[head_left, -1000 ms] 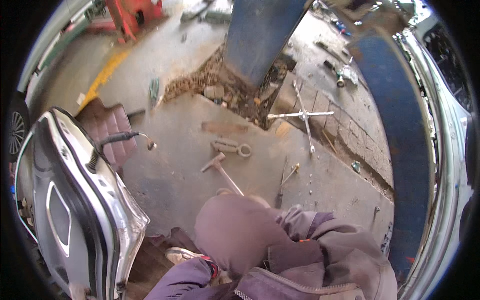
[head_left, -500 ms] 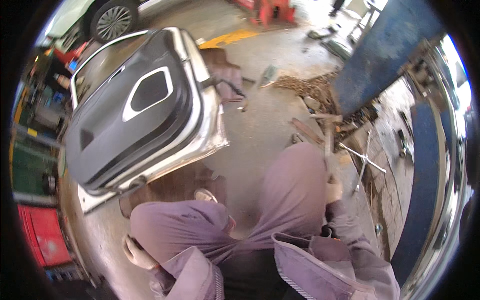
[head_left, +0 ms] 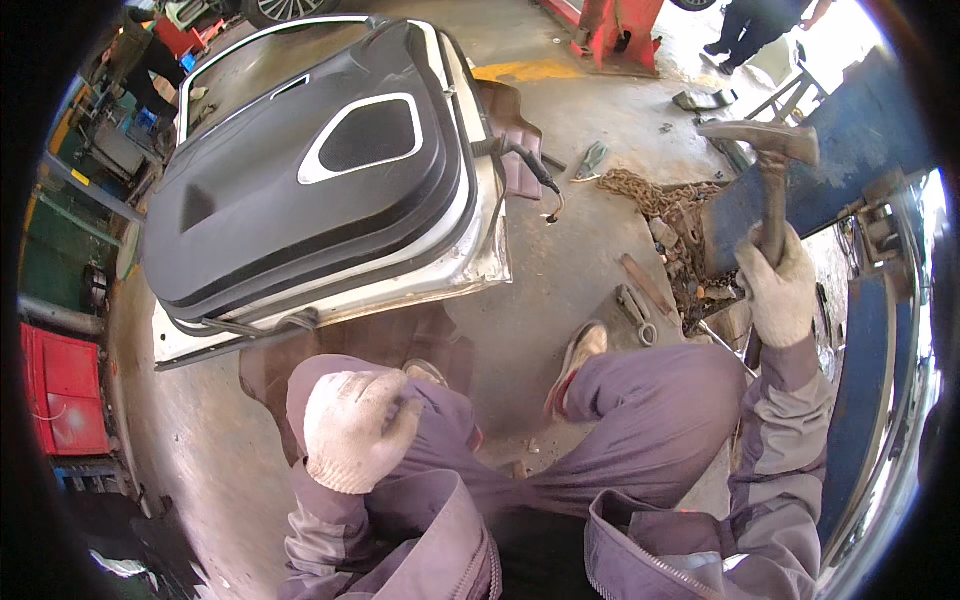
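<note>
My right hand (head_left: 780, 285), in a pale knit glove, is closed round the handle of a hammer (head_left: 760, 145), raised with its head uppermost at the right. My left hand (head_left: 360, 425), gloved too, is over my left thigh with curled fingers; whatever they may hold is hidden. Ahead at the left lies a detached white car door (head_left: 475, 255) with a black inner panel and a dangling cable. On the floor between the door and my right hand are a ring-ended metal tool (head_left: 637, 315) and a rusty flat bar (head_left: 648, 285).
A blue steel post (head_left: 855, 115) and rusty chain (head_left: 650, 195) stand and lie at the right. A red lift base (head_left: 615, 40) is behind; a person in dark clothing (head_left: 745, 30) stands beside it. A red tool cabinet (head_left: 65, 390) is at the left edge.
The hammer, earlier on the floor, is now lifted high in my right hand. My left hand has risen from beside my leg to over the thigh. The view has swung toward the door and beyond.
</note>
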Tool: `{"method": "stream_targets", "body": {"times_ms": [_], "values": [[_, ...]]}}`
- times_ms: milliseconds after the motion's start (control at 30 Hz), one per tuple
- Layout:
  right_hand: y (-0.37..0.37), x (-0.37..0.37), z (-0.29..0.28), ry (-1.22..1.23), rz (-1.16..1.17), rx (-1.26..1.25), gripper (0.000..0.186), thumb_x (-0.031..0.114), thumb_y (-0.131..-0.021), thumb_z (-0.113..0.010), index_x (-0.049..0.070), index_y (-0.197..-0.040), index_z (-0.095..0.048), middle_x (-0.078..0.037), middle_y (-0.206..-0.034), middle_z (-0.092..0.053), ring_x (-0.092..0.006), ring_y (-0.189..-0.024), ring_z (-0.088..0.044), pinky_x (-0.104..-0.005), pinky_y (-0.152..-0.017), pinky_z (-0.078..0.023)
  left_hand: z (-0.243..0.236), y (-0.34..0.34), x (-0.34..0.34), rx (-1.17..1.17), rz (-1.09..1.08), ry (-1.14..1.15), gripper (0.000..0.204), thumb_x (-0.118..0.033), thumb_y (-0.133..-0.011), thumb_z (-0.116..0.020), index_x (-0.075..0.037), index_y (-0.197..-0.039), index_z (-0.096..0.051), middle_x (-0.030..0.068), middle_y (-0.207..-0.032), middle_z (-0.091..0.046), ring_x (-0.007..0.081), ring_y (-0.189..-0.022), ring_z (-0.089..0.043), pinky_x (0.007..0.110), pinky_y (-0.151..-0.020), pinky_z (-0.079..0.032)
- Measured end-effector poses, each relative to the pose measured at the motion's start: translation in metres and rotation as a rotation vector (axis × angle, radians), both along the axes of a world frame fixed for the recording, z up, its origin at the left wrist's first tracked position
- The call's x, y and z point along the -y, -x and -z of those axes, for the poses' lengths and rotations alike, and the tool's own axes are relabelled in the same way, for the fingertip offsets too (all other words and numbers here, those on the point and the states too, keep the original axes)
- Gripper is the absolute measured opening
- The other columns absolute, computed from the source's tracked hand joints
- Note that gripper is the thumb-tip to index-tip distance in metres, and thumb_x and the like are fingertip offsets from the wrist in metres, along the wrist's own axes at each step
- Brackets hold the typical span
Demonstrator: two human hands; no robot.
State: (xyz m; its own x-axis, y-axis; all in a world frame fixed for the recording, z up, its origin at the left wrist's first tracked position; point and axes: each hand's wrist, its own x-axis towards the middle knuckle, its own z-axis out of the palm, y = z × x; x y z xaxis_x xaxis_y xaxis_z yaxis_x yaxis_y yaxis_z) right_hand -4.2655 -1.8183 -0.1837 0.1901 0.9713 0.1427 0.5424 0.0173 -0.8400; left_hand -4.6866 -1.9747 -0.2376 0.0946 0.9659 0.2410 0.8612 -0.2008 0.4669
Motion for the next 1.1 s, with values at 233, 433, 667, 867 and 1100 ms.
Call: {"method": "stream_targets", "body": {"times_ms": [233,433,667,867,1100], "values": [[0.051,-0.075,0.066,0.241,-0.388,0.550,0.025,0.020,-0.092,-0.070,0.000,-0.106,-0.065,-0.023,-0.083,-0.067,-0.0347,-0.081,-0.070,-0.0451,-0.077,-0.056,0.000,-0.002,-0.019,0.004,0.048,0.015,0.026,-0.010,-0.074,-0.081,-0.007,-0.097,-0.070,0.0070,-0.082,-0.072,0.0309,-0.075,-0.068,0.042,-0.071,-0.050],[0.070,-0.119,0.135,0.407,-0.693,0.864,0.027,0.024,-0.090,-0.067,0.004,-0.107,-0.065,-0.026,-0.098,-0.072,-0.0477,-0.098,-0.069,-0.0534,-0.087,-0.055,0.008,0.006,-0.024,0.016,0.029,0.058,0.034,-0.012,-0.068,-0.084,-0.008,-0.099,-0.072,0.0069,-0.085,-0.072,0.0296,-0.076,-0.068,0.042,-0.071,-0.050],[0.049,-0.169,0.229,0.602,-0.711,0.663,0.041,0.031,-0.083,-0.075,0.000,-0.109,-0.071,-0.026,-0.096,-0.073,-0.0414,-0.093,-0.073,-0.0465,-0.087,-0.056,0.010,0.069,-0.102,-0.065,-0.090,-0.141,0.049,-0.003,-0.072,-0.079,-0.003,-0.120,-0.069,0.0174,-0.115,-0.071,0.0334,-0.101,-0.070,0.044,-0.090,-0.056],[0.003,-0.190,0.365,1.056,-0.643,0.600,0.043,0.032,-0.083,-0.075,-0.001,-0.112,-0.075,-0.022,-0.090,-0.077,-0.0339,-0.079,-0.077,-0.0455,-0.074,-0.060,0.035,0.117,-0.268,-0.264,-0.195,-0.337,0.054,-0.006,-0.089,-0.073,-0.003,-0.141,-0.061,0.0237,-0.144,-0.059,0.0416,-0.132,-0.058,0.047,-0.112,-0.047],[-0.021,-0.245,0.442,0.866,-0.786,0.608,0.047,0.041,-0.085,-0.077,0.005,-0.117,-0.077,-0.023,-0.098,-0.077,-0.0377,-0.087,-0.076,-0.0460,-0.083,-0.059,0.089,0.146,-0.276,0.009,-0.278,-0.252,0.048,-0.017,-0.103,-0.059,0.008,-0.144,-0.056,0.0233,-0.146,-0.059,0.0344,-0.137,-0.057,0.044,-0.119,-0.041]]}}
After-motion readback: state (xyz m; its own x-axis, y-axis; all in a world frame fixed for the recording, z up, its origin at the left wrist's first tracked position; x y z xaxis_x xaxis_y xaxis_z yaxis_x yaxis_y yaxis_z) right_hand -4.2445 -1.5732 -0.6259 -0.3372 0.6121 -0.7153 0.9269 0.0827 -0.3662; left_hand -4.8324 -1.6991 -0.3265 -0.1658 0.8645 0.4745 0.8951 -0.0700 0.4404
